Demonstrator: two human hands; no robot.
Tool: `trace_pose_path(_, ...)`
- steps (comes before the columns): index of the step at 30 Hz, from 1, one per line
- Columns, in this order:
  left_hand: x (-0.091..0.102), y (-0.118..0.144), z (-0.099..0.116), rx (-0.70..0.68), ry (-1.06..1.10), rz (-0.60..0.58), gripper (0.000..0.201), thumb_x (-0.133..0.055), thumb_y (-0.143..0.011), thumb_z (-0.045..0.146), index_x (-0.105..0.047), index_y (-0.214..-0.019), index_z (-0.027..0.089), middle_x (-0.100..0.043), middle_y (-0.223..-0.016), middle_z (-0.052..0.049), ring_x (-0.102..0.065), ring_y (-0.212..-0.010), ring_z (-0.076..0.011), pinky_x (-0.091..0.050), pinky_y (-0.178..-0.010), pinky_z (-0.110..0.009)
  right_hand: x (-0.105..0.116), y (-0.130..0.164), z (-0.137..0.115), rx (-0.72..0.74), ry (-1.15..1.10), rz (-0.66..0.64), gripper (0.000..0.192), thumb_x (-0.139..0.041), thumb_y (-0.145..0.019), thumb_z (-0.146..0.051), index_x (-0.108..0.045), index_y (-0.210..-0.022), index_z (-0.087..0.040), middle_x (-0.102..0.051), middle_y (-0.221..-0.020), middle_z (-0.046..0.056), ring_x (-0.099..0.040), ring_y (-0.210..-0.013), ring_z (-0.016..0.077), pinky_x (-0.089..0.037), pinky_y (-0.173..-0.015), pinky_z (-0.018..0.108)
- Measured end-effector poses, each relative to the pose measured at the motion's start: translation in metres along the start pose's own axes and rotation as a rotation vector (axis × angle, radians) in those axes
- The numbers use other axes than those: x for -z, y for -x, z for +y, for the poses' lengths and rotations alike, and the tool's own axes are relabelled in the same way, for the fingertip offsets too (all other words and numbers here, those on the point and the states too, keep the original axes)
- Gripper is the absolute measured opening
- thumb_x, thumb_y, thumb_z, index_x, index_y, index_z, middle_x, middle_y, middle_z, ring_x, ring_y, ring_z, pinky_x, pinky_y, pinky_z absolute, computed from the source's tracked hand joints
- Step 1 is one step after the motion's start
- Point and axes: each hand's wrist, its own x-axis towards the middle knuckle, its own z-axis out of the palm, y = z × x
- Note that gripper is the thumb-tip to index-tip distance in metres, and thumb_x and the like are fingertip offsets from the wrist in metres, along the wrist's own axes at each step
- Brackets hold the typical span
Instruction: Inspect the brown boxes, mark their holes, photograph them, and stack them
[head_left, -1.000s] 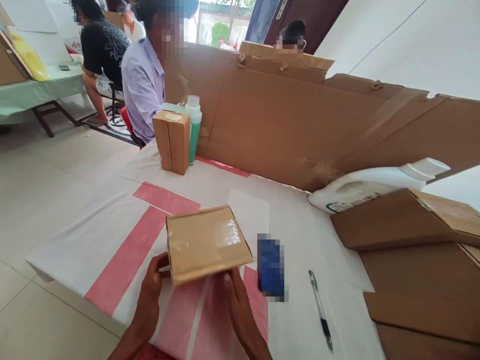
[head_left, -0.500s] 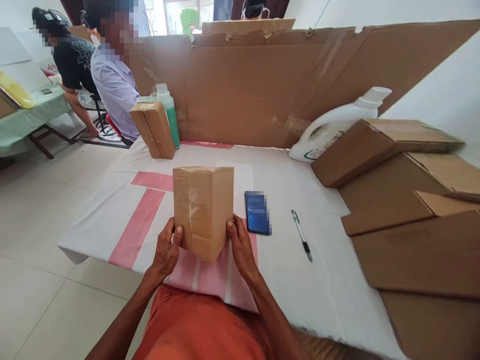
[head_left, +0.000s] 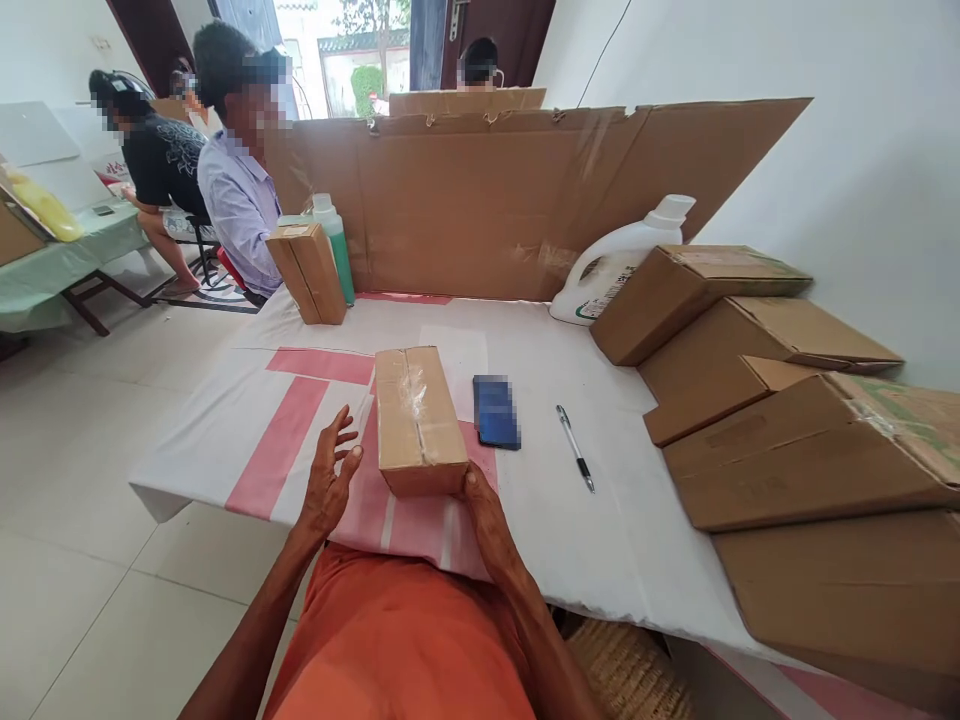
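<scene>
A taped brown cardboard box is in front of me over the near part of the table, its taped face turned up. My right hand grips its near right corner, thumb on the side and the other fingers hidden beneath or behind. My left hand is off the box, a little to its left, fingers apart and nothing in them. Right of the box lie a dark phone, its screen partly blurred, and a pen with a black grip.
Several cardboard boxes are stacked at the right, beside a white jug. A small box and a green bottle stand at the back left. A tall cardboard panel borders the table's far side. A person sits beyond it, left.
My left hand has let go of the box and moved apart from it. The box has tipped, so its taped face now looks up. My view has shifted slightly.
</scene>
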Motion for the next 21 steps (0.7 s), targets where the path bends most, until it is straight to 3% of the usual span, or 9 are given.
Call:
trace_pose_path(4,-0.010,-0.032,-0.006,-0.241,-0.194,-0.106,0.065,-0.047,-0.108,0.048,-0.035,-0.169,0.031,-0.042,-0.167,-0.019,-0.051,-0.150,-0.0322,-0.056,-0.111,-0.053,0.002,0.004,-0.002,0.001,0.036,0.007,0.074,-0.058,-0.096,-0.081,-0.071,-0.142,-0.025,-0.073,-0.143,0.013,-0.062,-0.140,0.0345,-0.050,-0.120,0.055)
trace_pose_path(6,-0.016,-0.046,-0.004,-0.286,-0.214,-0.156,0.063,-0.047,-0.108,0.046,-0.037,-0.169,0.030,-0.042,-0.168,-0.018,-0.042,-0.157,-0.0319,-0.050,-0.119,-0.054,0.002,0.004,-0.006,-0.020,0.008,0.009,0.073,-0.061,-0.094,-0.081,-0.072,-0.138,-0.024,-0.075,-0.136,0.013,-0.068,-0.130,0.0348,-0.059,-0.107,0.051)
trace_pose_path(9,-0.017,-0.060,0.006,-0.343,-0.251,-0.152,0.061,-0.049,-0.109,0.050,-0.040,-0.166,0.030,-0.039,-0.169,-0.018,-0.034,-0.162,-0.0328,-0.039,-0.128,-0.059,0.006,0.001,-0.025,-0.059,-0.026,0.034,0.070,-0.065,-0.092,-0.079,-0.076,-0.128,-0.020,-0.078,-0.116,0.012,-0.073,-0.089,0.0269,-0.063,-0.075,0.040)
trace_pose_path(12,-0.013,-0.063,0.022,-0.452,-0.319,-0.110,0.058,-0.052,-0.109,0.054,-0.044,-0.161,0.030,-0.038,-0.170,-0.018,-0.033,-0.162,-0.0338,-0.034,-0.131,-0.061,0.012,-0.002,-0.052,-0.011,-0.008,0.153,0.060,-0.066,-0.095,-0.073,-0.078,-0.116,-0.018,-0.072,-0.094,0.006,-0.057,-0.061,0.0151,-0.053,-0.057,0.032)
trace_pose_path(15,-0.012,-0.058,0.032,-0.446,-0.293,-0.087,0.057,-0.057,-0.107,0.055,-0.043,-0.157,0.030,-0.047,-0.163,-0.018,-0.045,-0.154,-0.0328,-0.044,-0.123,-0.058,0.018,-0.009,-0.074,0.075,0.018,0.276,0.054,-0.066,-0.098,-0.071,-0.078,-0.108,-0.019,-0.065,-0.091,0.004,-0.055,-0.064,0.0148,-0.050,-0.054,0.030)
trace_pose_path(21,-0.020,-0.052,0.039,-0.363,-0.246,0.069,0.049,-0.057,-0.106,0.058,-0.056,-0.140,0.022,-0.066,-0.135,-0.016,-0.062,-0.128,-0.0296,-0.052,-0.110,-0.052,0.017,-0.032,-0.086,0.173,-0.001,0.310,0.053,-0.061,-0.099,-0.073,-0.073,-0.107,-0.022,-0.062,-0.098,0.003,-0.059,-0.077,0.0165,-0.053,-0.063,0.029)
